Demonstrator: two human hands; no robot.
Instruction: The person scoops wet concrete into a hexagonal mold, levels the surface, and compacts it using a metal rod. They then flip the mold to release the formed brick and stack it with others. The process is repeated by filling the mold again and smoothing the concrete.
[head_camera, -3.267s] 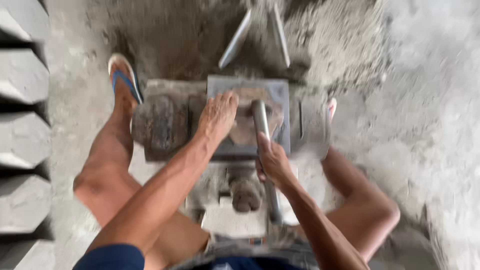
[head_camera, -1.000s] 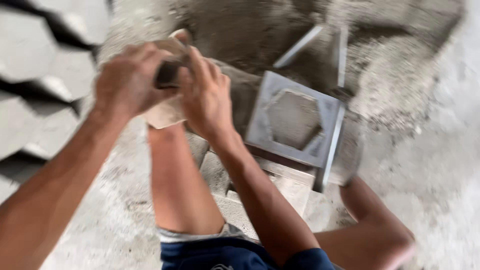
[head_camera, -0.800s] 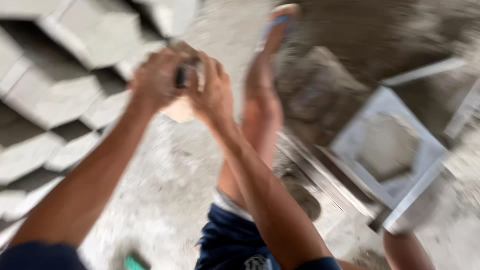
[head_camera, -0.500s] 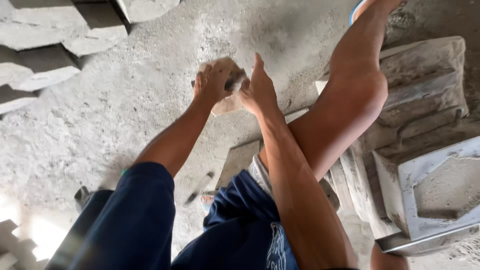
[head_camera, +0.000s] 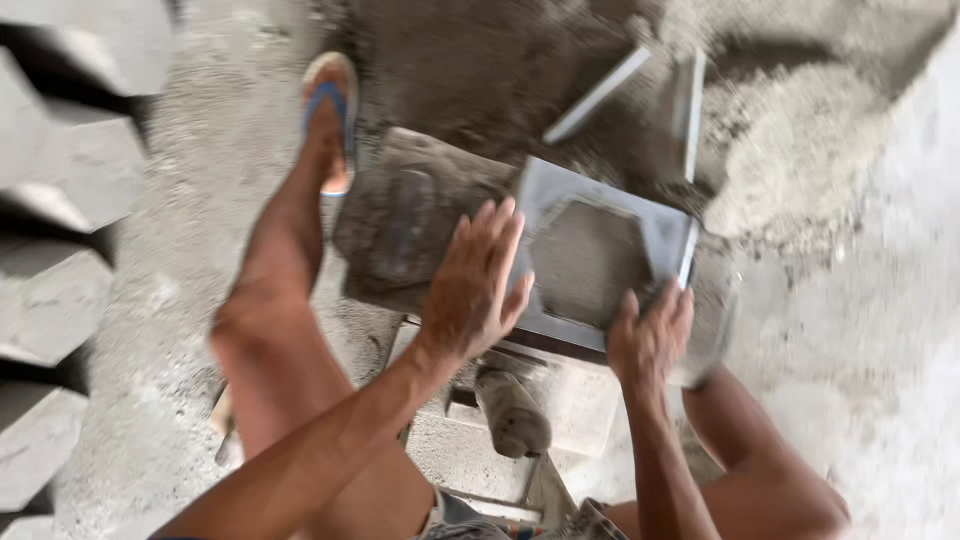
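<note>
A grey metal mould frame (head_camera: 660, 228) with a hexagonal opening lies on a concrete block between my legs. My left hand (head_camera: 476, 282) hovers with its fingers spread just over the frame's left edge and holds nothing. At the frame's lower right corner my right hand (head_camera: 650, 335) rests with bent fingers on the rim. Whether it grips the frame is blurred.
Hexagonal concrete pavers (head_camera: 70, 200) are stacked along the left. A heap of grey sand mix (head_camera: 800, 130) with two metal bars (head_camera: 600, 95) in it lies behind the mould. My left foot wears a blue sandal (head_camera: 332, 110). A short cylinder tool (head_camera: 512, 415) lies below the block.
Both hands carried a moulded piece off to the left toward the pavers. Now they are back at the mould frame, and the piece is no longer in them.
</note>
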